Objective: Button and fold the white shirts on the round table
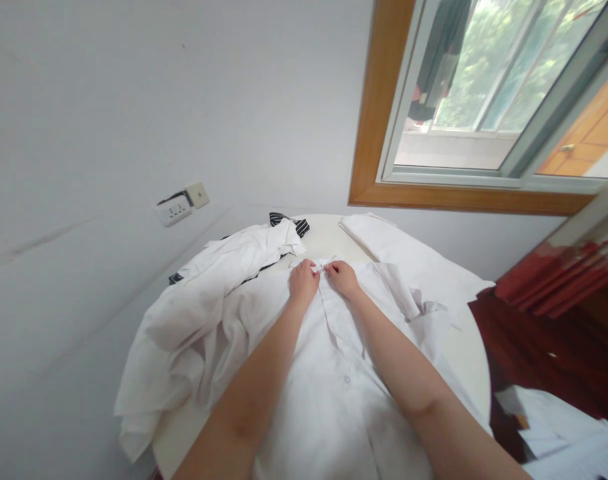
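A white button-up shirt [329,373] lies spread over a round table, its collar end away from me and its front placket running toward me. Both my hands meet at the top of the placket. The fingers of my left hand [304,280] pinch the cloth near the collar from the left side. From the right, my right hand [343,275] pinches the facing edge, thumb and fingers together. Any button between the fingertips is too small to make out. Lower down the placket a button [347,379] shows. The left sleeve part bunches in folds beside my left forearm.
White clothing [239,257] with a black-and-white striped piece [303,227] lies at the far left of the table [477,360]. Folded white cloth [409,250] rests at the far right. Wall, socket [175,210] and window surround the back. White items [559,427] sit lower right.
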Tool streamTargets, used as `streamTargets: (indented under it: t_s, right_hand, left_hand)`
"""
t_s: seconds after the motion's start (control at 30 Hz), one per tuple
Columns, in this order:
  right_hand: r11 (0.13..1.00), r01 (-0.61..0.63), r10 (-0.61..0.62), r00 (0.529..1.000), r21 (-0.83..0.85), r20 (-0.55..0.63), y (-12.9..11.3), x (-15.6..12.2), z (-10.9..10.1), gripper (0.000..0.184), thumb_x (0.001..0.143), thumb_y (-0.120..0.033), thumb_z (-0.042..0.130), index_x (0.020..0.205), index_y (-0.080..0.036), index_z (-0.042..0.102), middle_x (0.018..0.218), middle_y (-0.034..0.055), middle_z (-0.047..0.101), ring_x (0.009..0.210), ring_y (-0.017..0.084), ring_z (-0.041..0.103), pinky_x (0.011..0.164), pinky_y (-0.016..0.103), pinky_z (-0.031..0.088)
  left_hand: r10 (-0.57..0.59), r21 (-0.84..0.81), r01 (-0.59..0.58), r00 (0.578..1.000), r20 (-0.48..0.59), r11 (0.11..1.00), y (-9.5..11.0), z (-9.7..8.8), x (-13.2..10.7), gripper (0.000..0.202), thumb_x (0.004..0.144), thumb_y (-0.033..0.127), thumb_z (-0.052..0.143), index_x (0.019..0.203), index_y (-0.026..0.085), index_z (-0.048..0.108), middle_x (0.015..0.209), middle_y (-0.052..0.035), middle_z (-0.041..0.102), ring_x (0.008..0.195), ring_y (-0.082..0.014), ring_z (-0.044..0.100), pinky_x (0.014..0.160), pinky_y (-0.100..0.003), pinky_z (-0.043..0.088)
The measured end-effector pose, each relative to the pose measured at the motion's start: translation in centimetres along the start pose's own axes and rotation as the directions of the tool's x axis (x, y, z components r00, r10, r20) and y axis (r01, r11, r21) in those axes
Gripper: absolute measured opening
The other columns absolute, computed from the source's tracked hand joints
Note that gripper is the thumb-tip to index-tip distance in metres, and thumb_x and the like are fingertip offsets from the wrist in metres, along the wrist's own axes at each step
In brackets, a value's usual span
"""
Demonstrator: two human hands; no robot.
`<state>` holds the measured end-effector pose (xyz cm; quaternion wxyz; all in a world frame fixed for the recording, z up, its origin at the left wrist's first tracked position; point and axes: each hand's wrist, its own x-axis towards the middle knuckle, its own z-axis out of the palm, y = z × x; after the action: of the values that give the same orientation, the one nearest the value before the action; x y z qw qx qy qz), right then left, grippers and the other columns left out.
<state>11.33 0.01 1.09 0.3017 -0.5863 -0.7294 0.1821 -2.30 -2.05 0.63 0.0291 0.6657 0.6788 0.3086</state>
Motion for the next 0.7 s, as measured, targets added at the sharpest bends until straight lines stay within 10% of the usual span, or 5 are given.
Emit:
streamTargets:
  t_s: [0.7]
  right_hand:
    - [0.999, -0.005, 0.005, 1.0, -0.036, 0.004, -0.03, -0.12, 0.34, 0.022, 0.079, -0.023, 0.056, 0.093, -0.02, 0.073, 0.088, 0.0028, 0.068, 0.078, 0.013, 0.058, 0.067, 0.021, 0.038]
  left_hand:
    - [0.01, 0.008, -0.01, 0.999, 0.045, 1.0, 0.02, -0.56, -0.16, 0.017, 0.082, 0.024, 0.057, 0.092, 0.023, 0.07, 0.092, -0.0061, 0.064, 0.09, -0.0192, 0.059, 0.087, -0.031, 0.044]
